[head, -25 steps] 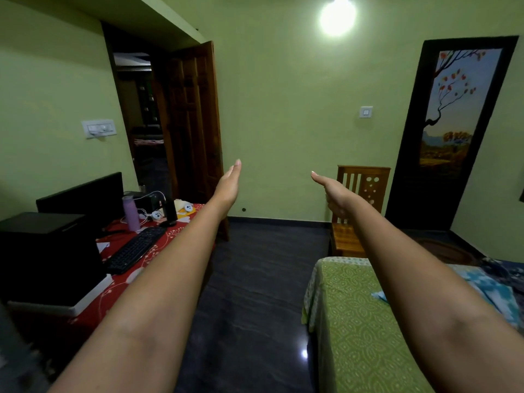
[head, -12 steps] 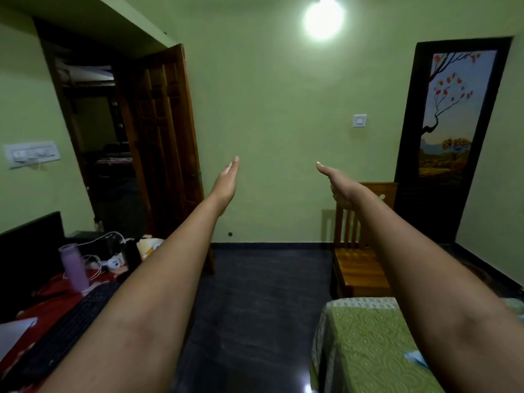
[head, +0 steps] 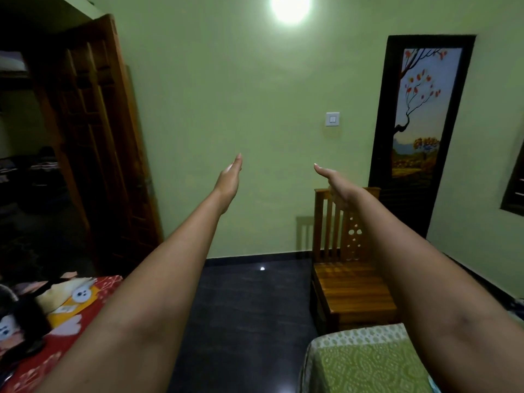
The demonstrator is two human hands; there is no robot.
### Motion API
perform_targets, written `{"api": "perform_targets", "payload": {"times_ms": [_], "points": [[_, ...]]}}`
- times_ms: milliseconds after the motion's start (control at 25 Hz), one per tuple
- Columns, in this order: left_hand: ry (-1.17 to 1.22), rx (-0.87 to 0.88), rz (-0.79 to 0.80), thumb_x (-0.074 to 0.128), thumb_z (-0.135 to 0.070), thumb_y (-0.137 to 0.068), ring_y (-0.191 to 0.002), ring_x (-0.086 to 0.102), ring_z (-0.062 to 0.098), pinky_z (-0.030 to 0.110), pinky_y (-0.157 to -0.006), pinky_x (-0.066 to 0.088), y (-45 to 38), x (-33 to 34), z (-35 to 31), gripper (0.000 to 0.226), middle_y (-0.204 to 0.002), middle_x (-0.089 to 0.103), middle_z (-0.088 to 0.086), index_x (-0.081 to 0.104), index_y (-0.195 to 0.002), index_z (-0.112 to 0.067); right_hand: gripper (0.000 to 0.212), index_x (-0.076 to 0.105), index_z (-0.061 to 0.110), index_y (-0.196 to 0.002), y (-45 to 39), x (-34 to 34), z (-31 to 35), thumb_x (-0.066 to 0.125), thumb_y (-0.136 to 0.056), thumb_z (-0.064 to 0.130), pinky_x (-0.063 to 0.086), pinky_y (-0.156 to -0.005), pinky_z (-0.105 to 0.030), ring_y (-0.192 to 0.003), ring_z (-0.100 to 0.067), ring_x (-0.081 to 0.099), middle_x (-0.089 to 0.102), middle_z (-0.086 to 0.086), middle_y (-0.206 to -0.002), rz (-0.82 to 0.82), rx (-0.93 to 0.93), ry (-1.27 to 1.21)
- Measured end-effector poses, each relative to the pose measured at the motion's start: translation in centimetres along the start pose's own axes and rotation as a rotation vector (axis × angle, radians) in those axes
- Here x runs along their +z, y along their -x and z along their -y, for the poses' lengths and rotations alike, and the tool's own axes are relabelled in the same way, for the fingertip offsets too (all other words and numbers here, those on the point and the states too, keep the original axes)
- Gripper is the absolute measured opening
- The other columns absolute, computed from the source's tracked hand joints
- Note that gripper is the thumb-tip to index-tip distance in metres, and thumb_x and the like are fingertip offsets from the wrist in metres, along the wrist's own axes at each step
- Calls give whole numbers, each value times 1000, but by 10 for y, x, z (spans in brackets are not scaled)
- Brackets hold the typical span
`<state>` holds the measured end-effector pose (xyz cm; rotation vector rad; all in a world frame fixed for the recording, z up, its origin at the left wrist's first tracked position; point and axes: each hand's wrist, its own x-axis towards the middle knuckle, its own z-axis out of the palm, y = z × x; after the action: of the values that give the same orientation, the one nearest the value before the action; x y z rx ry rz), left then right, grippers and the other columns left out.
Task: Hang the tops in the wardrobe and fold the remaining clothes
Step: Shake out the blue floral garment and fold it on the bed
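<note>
Green wall ahead, lamp (head: pixel 289 7) glaring at top. Both bare arms stretched forward, level. Left hand (head: pixel 229 180): fingers straight and together, edge-on to camera, holding nothing. Right hand (head: pixel 333 181): fingers extended, empty, seen in front of the wooden chair (head: pixel 350 282) back. No tops or other clothes identifiable in view; wardrobe not seen. Bed corner with green patterned cover (head: pixel 365 367) lower right. Red cloth-covered table (head: pixel 93 290) lower left. Open wooden door (head: pixel 110 143) at left.
</note>
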<state>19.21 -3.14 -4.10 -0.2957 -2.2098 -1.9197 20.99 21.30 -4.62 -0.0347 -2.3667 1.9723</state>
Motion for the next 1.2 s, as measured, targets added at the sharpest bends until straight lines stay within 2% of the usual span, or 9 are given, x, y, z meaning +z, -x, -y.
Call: {"api": "perform_targets", "payload": {"times_ms": [120,240,360,440,640,800,880,960,1200], "points": [[23,13,45,30,-53,-99,-144,24,17,39,-118,18,-85,43,1,64,-154,30,0,25,-150,-16,69,22,22,-151,-71,-45,6,44,-94,54,11,-116,-46,-147,-26,11,14,-4,-159,-65,-19,21],[70,43,60,31,-52,-99,-143,25,17,39,-118,19,-154,95,4,62,-154,32,-1,28,-149,-15,73,19,21,-152,-129,-91,0,46,-93,54,12,-118,-45,-135,-23,35,33,-3,-149,-155,-42,5],[52,40,213,30,-51,-100,-143,24,17,37,-118,18,-206,172,23,61,-155,30,-2,28,-149,-16,76,14,21,-153,-168,-141,-29,48,-93,53,10,-118,-45,-147,-29,11,13,-6,-160,-245,19,9],[57,44,343,27,-51,-100,-143,23,17,35,-117,17,-230,227,37,60,-155,28,-2,28,-150,-16,81,8,22,-154,-177,-179,-46,49,-92,53,8,-118,-43,-148,-27,4,6,-5,-161,-319,73,-2],[186,46,604,27,-51,-101,-143,25,19,33,-115,17,-284,373,33,60,-154,31,1,29,-149,-15,76,16,24,-153,-155,-294,-67,50,-92,54,2,-119,-40,-148,-18,1,4,3,-161,-682,146,-11],[180,76,896,26,-58,-98,-141,29,22,39,-117,20,-286,473,16,66,-152,33,1,32,-148,-17,74,17,22,-153,-96,-352,-70,49,-94,52,7,-118,-42,-148,-24,4,5,-1,-161,-1025,197,-27],[185,137,1018,26,-58,-98,-141,29,25,40,-117,20,-280,508,1,66,-153,31,4,32,-148,-17,74,18,20,-153,-72,-368,-68,49,-94,52,10,-118,-43,-148,-26,6,6,-3,-161,-1171,208,-17],[206,169,1131,25,-55,-99,-143,25,23,38,-115,18,-272,533,-15,63,-155,28,2,28,-150,-18,83,11,20,-154,-55,-372,-63,52,-91,56,10,-118,-42,-148,-26,5,4,-2,-161,-1277,229,-24],[233,207,1384,24,-57,-98,-144,22,20,37,-114,19,-249,578,-20,64,-156,25,-1,25,-150,-19,83,8,19,-154,-30,-350,-66,49,-92,57,8,-118,-41,-148,-23,4,2,-2,-161,-1476,286,-17]]}}
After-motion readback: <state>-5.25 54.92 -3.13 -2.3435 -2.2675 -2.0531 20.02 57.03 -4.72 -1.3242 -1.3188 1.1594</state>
